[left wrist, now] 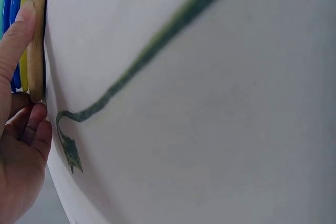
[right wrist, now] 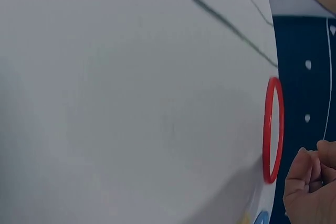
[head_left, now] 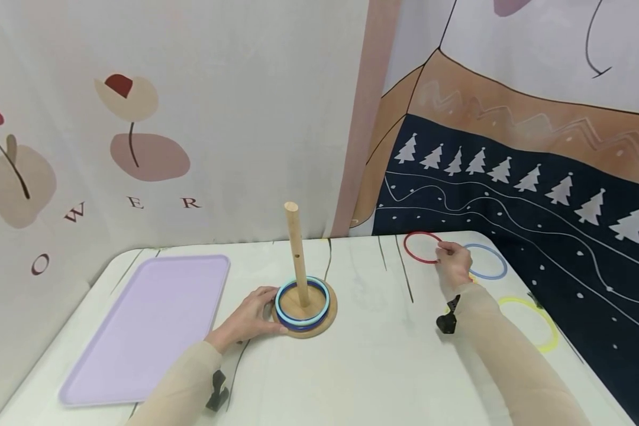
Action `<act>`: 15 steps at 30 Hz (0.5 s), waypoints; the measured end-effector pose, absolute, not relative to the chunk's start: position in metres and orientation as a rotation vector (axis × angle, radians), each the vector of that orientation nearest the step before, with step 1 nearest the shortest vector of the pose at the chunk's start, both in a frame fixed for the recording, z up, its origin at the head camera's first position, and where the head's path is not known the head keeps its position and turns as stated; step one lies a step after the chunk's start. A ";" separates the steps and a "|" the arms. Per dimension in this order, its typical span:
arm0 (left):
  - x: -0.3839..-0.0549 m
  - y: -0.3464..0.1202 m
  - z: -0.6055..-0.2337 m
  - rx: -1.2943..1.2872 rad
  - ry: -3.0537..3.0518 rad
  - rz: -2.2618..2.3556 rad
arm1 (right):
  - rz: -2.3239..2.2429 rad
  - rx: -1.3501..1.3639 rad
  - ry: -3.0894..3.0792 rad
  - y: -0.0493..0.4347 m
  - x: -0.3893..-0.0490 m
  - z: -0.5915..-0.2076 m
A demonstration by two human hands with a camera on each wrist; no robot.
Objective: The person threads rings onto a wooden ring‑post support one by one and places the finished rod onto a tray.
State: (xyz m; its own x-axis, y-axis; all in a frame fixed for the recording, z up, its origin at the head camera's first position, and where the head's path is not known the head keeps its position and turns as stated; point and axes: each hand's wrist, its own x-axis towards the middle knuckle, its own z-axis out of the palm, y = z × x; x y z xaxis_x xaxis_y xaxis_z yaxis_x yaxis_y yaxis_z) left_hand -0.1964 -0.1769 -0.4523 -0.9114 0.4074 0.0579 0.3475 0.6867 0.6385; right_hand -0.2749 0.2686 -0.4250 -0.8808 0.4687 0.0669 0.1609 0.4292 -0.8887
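A wooden ring-toss stand [head_left: 294, 254], a round base with an upright peg, stands mid-table. A light turquoise ring [head_left: 327, 302] lies above dark blue ones around the peg; the left wrist view also shows a yellow ring [left wrist: 24, 66] against the base. With thumb and fingers, my left hand [head_left: 252, 313] grips the left edge of the wooden base [left wrist: 37, 40]. My right hand [head_left: 455, 260], its fingers bent, is beside a red ring [head_left: 406, 248] at the table's back. In the right wrist view, the red ring's [right wrist: 266, 129] whole outline shows apart from the fingertips.
A light blue ring [head_left: 504, 269] lies just right of my right hand. A yellow ring [head_left: 554, 337] sits near the right table edge, beside my forearm. On the left is a lilac tray [head_left: 160, 325]. Printed cloths [head_left: 266, 118] hang behind the table.
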 end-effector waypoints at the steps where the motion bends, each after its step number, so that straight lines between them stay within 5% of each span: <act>1: -0.196 -0.177 -0.452 0.626 2.802 1.033 | 1.413 -0.554 -2.379 0.272 -0.275 -0.425; 15: -0.195 -0.175 -0.452 0.591 2.800 1.039 | 1.324 -0.645 -2.466 0.292 -0.286 -0.432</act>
State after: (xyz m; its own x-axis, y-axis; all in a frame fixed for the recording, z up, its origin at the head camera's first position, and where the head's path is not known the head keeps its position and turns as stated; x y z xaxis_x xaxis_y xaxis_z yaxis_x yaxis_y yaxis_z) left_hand -0.1955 -0.1751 -0.4515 -0.9200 0.3895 0.0427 0.3231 0.6923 0.6452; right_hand -0.2861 0.2916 -0.4318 -0.8650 0.5011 0.0252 0.2560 0.4839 -0.8368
